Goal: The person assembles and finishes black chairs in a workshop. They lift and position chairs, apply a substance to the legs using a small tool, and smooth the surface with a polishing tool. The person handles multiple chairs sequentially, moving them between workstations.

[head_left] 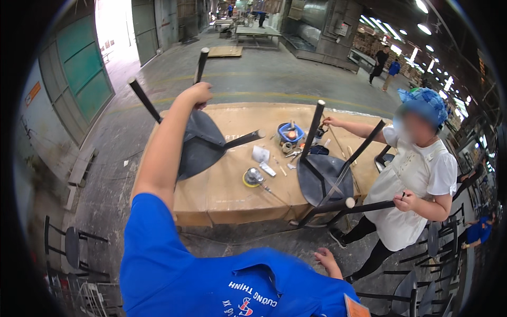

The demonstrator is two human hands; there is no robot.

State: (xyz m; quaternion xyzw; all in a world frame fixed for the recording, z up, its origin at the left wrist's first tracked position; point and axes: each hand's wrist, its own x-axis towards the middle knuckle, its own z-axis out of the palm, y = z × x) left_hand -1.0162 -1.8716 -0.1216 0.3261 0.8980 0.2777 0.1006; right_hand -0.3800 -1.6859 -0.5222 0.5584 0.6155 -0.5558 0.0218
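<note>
Left grip (199, 95) holds a leg (202, 66) of the upside-down chair (199, 156) on the tabletop (222, 187); I see my right grip (327, 260) hang loose, released.

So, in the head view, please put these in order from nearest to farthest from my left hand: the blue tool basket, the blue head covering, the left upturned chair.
1. Left upturned chair: the left hand is at its leg.
2. Blue tool basket: right of that hand.
3. Blue head covering: far right.
</note>
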